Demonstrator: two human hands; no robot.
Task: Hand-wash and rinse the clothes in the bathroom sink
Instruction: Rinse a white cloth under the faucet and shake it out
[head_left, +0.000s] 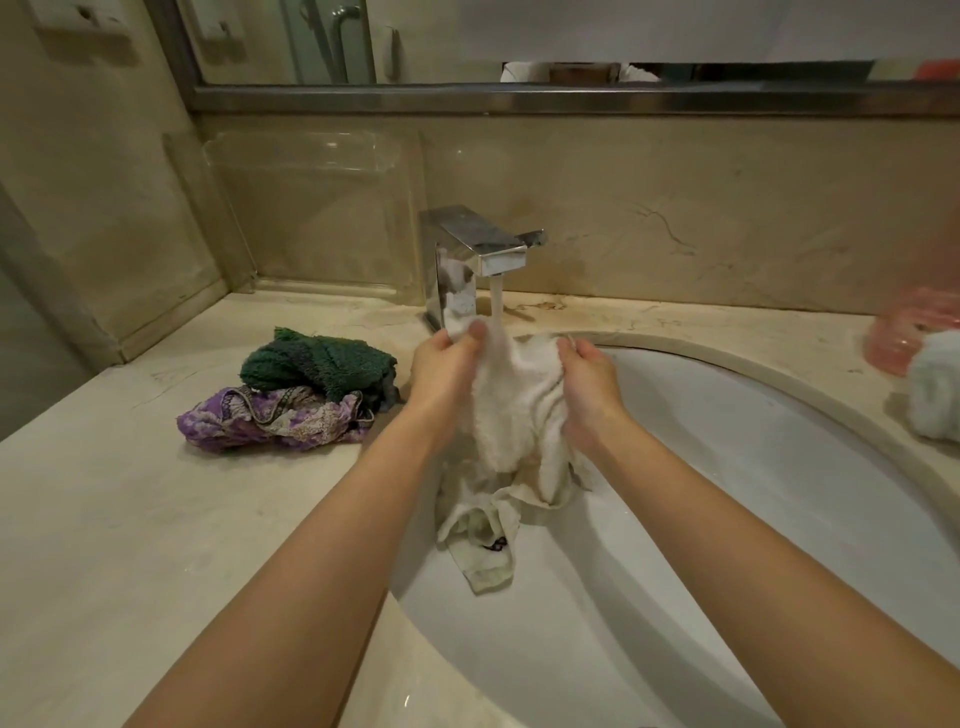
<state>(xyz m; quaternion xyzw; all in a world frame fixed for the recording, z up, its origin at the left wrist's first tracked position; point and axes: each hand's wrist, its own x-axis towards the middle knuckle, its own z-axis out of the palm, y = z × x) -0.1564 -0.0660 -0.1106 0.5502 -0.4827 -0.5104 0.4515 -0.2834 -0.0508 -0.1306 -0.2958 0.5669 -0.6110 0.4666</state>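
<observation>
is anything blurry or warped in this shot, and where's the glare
Head view: wide-angle bend curves the sink rim and mirror frame; the pink object at the right edge is smeared; glare sits on the faucet top; both hands and the white cloth stay fairly sharp.

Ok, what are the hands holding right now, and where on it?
Both hands, left and right, grip the white terry cloth by its bunched upper part, under the running tap.
</observation>
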